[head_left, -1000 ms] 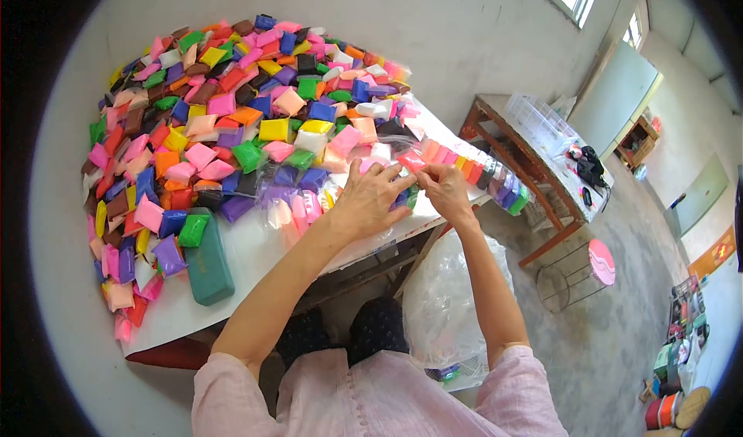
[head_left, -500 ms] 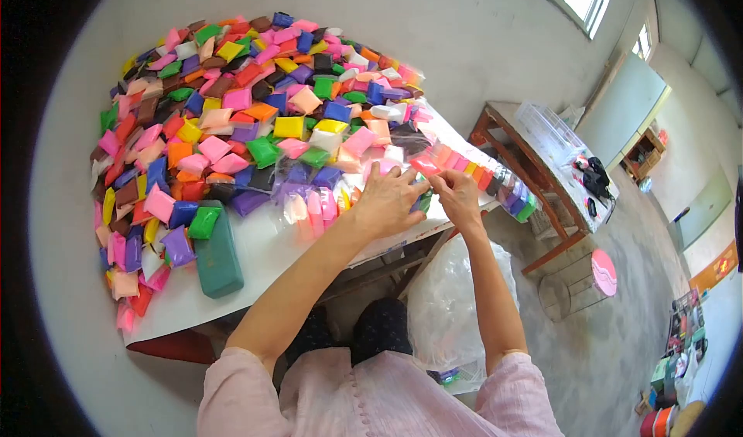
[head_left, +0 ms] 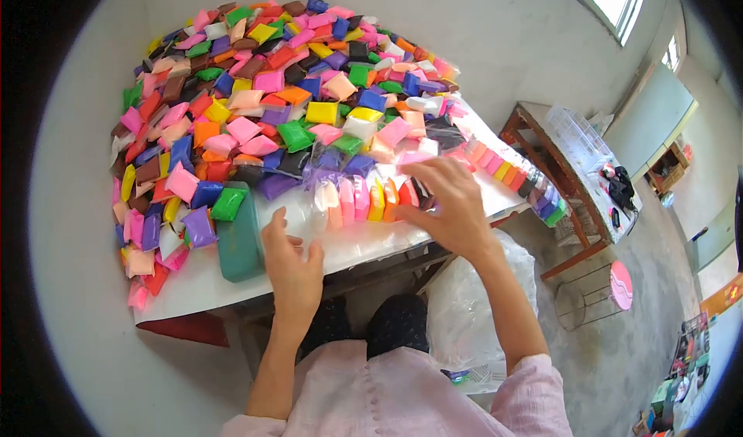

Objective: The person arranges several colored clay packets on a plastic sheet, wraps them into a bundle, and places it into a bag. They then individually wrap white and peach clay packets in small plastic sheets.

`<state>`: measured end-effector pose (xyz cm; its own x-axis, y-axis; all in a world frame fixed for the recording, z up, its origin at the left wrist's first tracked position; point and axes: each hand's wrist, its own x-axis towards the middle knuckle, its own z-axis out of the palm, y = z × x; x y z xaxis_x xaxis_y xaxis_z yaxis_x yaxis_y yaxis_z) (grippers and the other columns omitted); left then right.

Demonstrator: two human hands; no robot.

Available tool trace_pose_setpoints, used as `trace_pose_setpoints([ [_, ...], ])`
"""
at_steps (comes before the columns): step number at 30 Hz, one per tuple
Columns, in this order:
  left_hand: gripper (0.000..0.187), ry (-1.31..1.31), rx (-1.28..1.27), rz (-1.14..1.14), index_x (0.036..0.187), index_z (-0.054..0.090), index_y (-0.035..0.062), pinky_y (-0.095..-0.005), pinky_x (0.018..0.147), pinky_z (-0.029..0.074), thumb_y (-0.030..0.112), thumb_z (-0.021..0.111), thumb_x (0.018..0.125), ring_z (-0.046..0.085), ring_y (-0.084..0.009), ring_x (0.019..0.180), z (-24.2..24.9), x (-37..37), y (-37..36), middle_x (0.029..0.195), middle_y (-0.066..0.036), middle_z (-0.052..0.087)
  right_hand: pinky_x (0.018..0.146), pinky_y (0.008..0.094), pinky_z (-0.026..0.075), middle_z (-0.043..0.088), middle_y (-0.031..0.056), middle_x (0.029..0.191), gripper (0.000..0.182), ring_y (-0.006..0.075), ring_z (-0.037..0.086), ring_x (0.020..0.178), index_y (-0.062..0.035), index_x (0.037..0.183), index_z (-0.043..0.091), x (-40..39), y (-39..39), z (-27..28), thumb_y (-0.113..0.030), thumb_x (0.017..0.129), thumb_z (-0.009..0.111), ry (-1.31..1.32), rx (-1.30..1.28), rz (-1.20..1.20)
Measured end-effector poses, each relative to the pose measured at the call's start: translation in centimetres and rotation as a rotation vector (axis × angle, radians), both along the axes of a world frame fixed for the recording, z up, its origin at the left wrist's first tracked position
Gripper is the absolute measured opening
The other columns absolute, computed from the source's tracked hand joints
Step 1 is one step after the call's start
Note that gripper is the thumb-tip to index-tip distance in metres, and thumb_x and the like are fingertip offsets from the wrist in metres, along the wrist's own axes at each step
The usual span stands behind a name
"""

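Observation:
A row of small coloured packets (head_left: 360, 199), in pink, yellow, orange and other colours, lies in a clear plastic bag (head_left: 319, 197) near the table's front edge. My right hand (head_left: 453, 209) is over the right end of this row, its thumb and fingers spread apart. Whether its fingertips touch the packets cannot be made out. My left hand (head_left: 296, 274) is held open and empty at the front edge, just right of a green box-like block (head_left: 238, 244). Behind both hands spreads a large pile of loose coloured packets (head_left: 271, 81).
Another row of coloured packets (head_left: 515, 174) in clear wrap lies at the table's right end. A big clear plastic bag (head_left: 480, 305) hangs below the front edge. To the right are a wooden side table (head_left: 542, 116) with a wire basket and a pink-topped stool (head_left: 621, 285).
My hands were close together at the right end of the row. Now they are apart: the left has moved left and down, the right hovers over the row. The view has shifted slightly.

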<state>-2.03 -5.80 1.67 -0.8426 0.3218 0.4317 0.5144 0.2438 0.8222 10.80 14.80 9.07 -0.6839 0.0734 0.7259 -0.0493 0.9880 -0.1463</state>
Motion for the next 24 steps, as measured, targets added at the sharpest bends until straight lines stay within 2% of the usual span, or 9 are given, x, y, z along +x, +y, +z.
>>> trace_pose_setpoints([
  [3,0.056,0.152,-0.146,-0.009,0.129,0.052,-0.0005,-0.0366,0.081,0.048,0.005,0.071,0.077,0.057,-0.0243,0.087,-1.9,-1.1,1.3,0.11,-0.014,0.06,0.098,0.0432,0.042,0.057,0.0128,0.126,0.067,0.0314,0.053,0.116,-0.0099,0.127,0.058,-3.3,-1.7,-0.2,-0.03,0.068,0.083,-0.23,0.031,0.032],
  [4,0.055,0.215,-0.192,-0.006,0.128,0.053,-0.0005,-0.0373,0.082,0.048,0.006,0.071,0.077,0.057,-0.0252,0.087,-1.8,-1.2,1.7,0.108,-0.015,0.06,0.1,0.0435,0.041,0.055,0.0133,0.129,0.07,0.0318,0.052,0.119,-0.0103,0.13,0.057,-3.6,-1.8,-0.4,-0.03,0.068,0.083,-0.289,-0.005,0.031],
  [6,0.05,0.15,-0.141,-0.051,0.123,0.056,-0.0008,-0.0403,0.083,0.046,0.008,0.072,0.076,0.057,-0.0296,0.088,-1.4,-1.3,2.1,0.104,-0.015,0.062,0.103,0.0443,0.039,0.051,0.0141,0.135,0.076,0.0326,0.049,0.124,-0.011,0.134,0.053,-4.5,-1.4,-1.1,-0.03,0.067,0.083,-0.405,-0.074,0.027],
  [8,0.045,0.169,-0.123,-0.07,0.118,0.058,-0.0012,-0.0437,0.083,0.044,0.007,0.071,0.075,0.058,-0.0344,0.09,-1.6,-1.3,2.3,0.102,-0.016,0.063,0.104,0.0443,0.038,0.052,0.0143,0.134,0.077,0.0336,0.049,0.124,-0.0103,0.135,0.053,-4.6,-1.0,-1.8,-0.028,0.067,0.083,-0.402,-0.085,0.031],
  [15,0.036,0.102,-0.134,-0.157,0.11,0.058,-0.0011,-0.0437,0.081,0.047,0.002,0.068,0.076,0.06,-0.036,0.093,-1.2,-2.9,2.3,0.101,-0.018,0.063,0.105,0.0446,0.037,0.052,0.016,0.134,0.078,0.0344,0.049,0.125,-0.0097,0.135,0.052,-4.6,0.0,-1.5,-0.026,0.066,0.083,-0.429,-0.125,0.048],
  [18,0.028,0.181,-0.128,-0.123,0.102,0.057,-0.0019,-0.04,0.069,0.049,0.003,0.069,0.077,0.061,-0.0303,0.073,-1.8,-3.6,3.0,0.092,-0.016,0.061,0.105,0.0438,0.037,0.056,0.0162,0.131,0.075,0.0333,0.05,0.124,-0.0084,0.133,0.052,-5.2,-0.1,-1.3,-0.024,0.066,0.082,-0.529,-0.118,-0.009],
  [24,0.024,0.111,-0.11,-0.035,0.095,0.055,-0.0011,-0.0415,0.068,0.048,0.003,0.069,0.077,0.062,-0.0318,0.072,-1.6,-2.8,3.8,0.088,-0.017,0.062,0.104,0.0432,0.037,0.062,0.0154,0.122,0.068,0.0315,0.055,0.119,-0.0069,0.128,0.055,-5.8,0.0,-1.8,-0.022,0.066,0.081,-0.551,-0.16,0.003],
])
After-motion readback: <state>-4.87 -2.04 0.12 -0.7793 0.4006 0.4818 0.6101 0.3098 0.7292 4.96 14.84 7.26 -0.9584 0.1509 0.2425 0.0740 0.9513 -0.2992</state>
